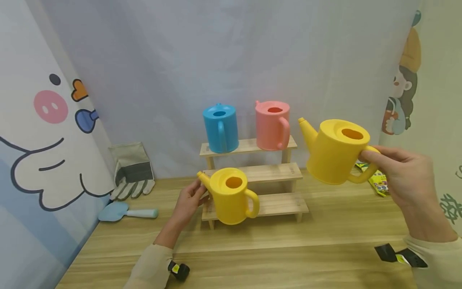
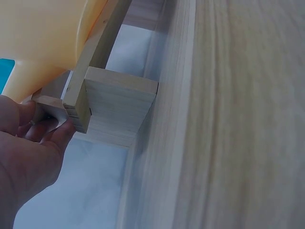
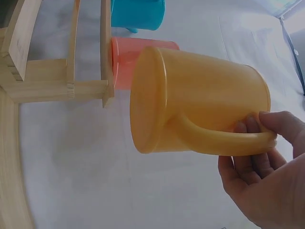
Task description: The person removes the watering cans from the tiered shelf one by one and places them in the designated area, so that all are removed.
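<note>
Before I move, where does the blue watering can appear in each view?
Head: the blue watering can is just left of centre, on the top step of the wooden stand.
Left wrist: apparently just a small blue patch at the left edge.
Right wrist: at the top, left of centre, cut off by the frame.
Shared landmark: the wooden stand.

This looks like a curtained gardening-display booth: pale drape [image 1: 173, 80], cartoon-printed side panels [image 1: 36, 160], 4 watering cans [image 1: 229, 205], trowel [image 1: 135, 213] and gloves [image 1: 134, 170] on a wood-grain desk [image 1: 252, 257].
</note>
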{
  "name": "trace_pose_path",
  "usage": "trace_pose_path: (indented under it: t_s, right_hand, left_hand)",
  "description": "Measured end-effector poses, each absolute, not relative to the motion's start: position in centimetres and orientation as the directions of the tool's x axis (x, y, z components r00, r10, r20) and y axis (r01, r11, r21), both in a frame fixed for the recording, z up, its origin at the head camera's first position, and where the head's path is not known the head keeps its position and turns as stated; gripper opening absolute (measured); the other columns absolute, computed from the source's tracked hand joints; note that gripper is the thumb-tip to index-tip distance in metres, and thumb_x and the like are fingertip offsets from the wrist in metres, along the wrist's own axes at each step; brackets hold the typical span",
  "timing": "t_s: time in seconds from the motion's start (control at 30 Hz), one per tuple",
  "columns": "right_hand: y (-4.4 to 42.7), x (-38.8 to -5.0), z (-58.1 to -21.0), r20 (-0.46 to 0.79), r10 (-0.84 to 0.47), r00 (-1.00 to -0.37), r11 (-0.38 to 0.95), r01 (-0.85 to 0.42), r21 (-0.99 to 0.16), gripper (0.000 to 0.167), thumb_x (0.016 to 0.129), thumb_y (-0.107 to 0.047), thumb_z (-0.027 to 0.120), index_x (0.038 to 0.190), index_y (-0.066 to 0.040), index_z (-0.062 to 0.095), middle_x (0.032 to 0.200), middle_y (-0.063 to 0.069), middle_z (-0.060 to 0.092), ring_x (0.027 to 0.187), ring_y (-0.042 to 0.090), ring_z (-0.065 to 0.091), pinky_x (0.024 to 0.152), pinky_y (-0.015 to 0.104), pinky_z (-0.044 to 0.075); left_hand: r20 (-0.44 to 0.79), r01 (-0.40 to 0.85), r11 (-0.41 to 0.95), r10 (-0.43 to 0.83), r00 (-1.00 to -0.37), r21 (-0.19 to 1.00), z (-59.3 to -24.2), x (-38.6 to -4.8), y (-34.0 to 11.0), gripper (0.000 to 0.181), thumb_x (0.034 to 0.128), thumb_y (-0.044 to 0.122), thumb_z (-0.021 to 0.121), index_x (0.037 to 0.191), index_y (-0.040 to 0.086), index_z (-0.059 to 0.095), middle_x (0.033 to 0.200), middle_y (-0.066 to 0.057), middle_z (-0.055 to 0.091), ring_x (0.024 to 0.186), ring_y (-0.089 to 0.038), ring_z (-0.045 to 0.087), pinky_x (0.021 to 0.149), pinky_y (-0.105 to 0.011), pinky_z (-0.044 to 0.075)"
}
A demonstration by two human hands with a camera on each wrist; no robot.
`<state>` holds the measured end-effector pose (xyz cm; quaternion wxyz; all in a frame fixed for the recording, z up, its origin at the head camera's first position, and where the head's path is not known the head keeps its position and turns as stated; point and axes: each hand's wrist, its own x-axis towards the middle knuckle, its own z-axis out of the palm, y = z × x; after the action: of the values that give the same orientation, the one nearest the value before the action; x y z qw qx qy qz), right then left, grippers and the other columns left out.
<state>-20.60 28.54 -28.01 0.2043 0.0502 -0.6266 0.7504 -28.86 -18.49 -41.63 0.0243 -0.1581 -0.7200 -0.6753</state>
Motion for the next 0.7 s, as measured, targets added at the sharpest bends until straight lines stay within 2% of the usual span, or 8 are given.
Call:
trace_pose_path:
  t_s: [0.17,0.33,0.5,0.7]
  right_hand:
    - [28.8,-21.0,-28.2,0.313,0.269,-0.911,-0.132,-0.357,-0.925,0.015,0.083,-0.006,0.082,0.098,-0.002,0.080,0.085,0.002,0.076,0.082,0.010,0.072,0.077,0.014,0.057]
    - [29.1,-21.3,-28.4,0.293,0.301,-0.907,-0.104,-0.337,-0.936,0.014,0.084,-0.009,0.083,0.097,-0.005,0.081,0.083,0.000,0.076,0.081,0.008,0.071,0.074,0.014,0.057]
    - [29.3,-21.8,-28.8,0.261,0.323,-0.910,-0.137,-0.318,-0.938,0.013,0.082,-0.007,0.083,0.095,-0.005,0.081,0.081,0.001,0.076,0.079,0.009,0.071,0.072,0.015,0.058]
    - [29.3,-22.4,-29.6,0.198,0.328,-0.924,-0.127,-0.251,-0.960,0.011,0.080,-0.010,0.086,0.090,-0.010,0.082,0.078,-0.003,0.075,0.078,0.006,0.068,0.070,0.012,0.056]
  left_hand:
    - [0.256,0.269,0.047,0.190,-0.948,0.962,-41.6,-28.9,-18.4,0.050,0.1084,0.017,0.047,0.154,0.001,0.035,0.155,-0.019,0.038,0.138,-0.035,0.043,0.102,-0.041,0.049]
    - [0.238,0.250,0.045,0.187,-0.953,0.967,-41.5,-28.9,-18.4,0.049,0.1085,0.014,0.046,0.155,0.003,0.035,0.156,-0.016,0.038,0.138,-0.032,0.044,0.103,-0.041,0.049]
    - [0.235,0.245,0.037,0.187,-0.954,0.969,-41.6,-28.9,-18.4,0.048,0.1088,0.013,0.045,0.155,0.002,0.035,0.156,-0.016,0.038,0.138,-0.032,0.044,0.104,-0.044,0.049]
    - [0.237,0.249,0.041,0.188,-0.953,0.968,-41.6,-29.0,-18.4,0.048,0.1087,0.012,0.045,0.155,0.001,0.035,0.156,-0.017,0.037,0.138,-0.033,0.043,0.103,-0.043,0.049]
